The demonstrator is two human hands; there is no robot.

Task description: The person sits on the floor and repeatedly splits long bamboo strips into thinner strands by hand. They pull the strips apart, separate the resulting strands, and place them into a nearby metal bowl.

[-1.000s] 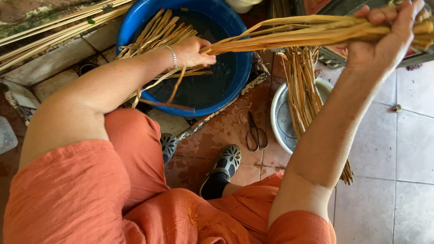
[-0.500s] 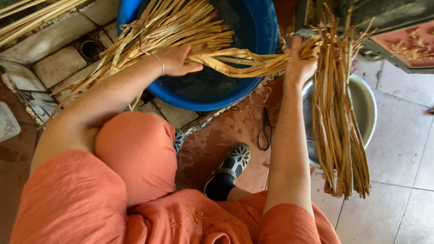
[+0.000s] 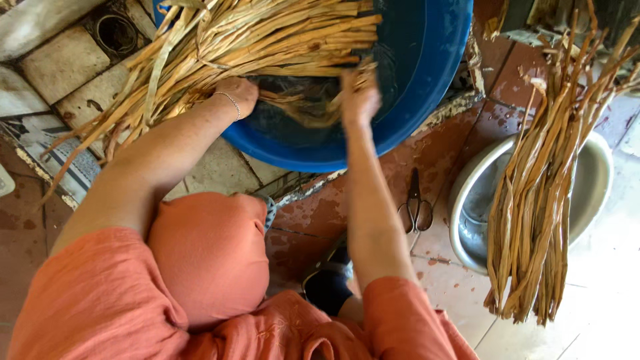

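Lying across the blue tub [image 3: 427, 100], the bundle of flat straw-coloured strips [image 3: 253, 47] looks dry to damp, tan to yellow-brown, each strip long, narrow and ribbon-like, some frayed at the ends. Long axis of the bundle runs from the tub's interior out over its near-left rim, the loose ends fanning downward past that rim onto the paving stones [image 3: 63, 63]. Cut ends inside the tub sit roughly level with one another, about the tub's middle. Left hand [image 3: 237, 93], wearing a thin bracelet, is at the tub's left rim, pressed against the underside of the bundle; fingers are hidden among the strips, so how far it is closed cannot be told. Right hand [image 3: 359, 100] is inside the tub, just right of the bundle's ends, blurred, fingers curled around a small tuft of strips. A second bundle of strips [image 3: 540, 200] hangs upright to the right of the tub, its lower ends over a metal basin [image 3: 593, 193]. Scissors [image 3: 415, 207] lie on the red floor between tub and basin.
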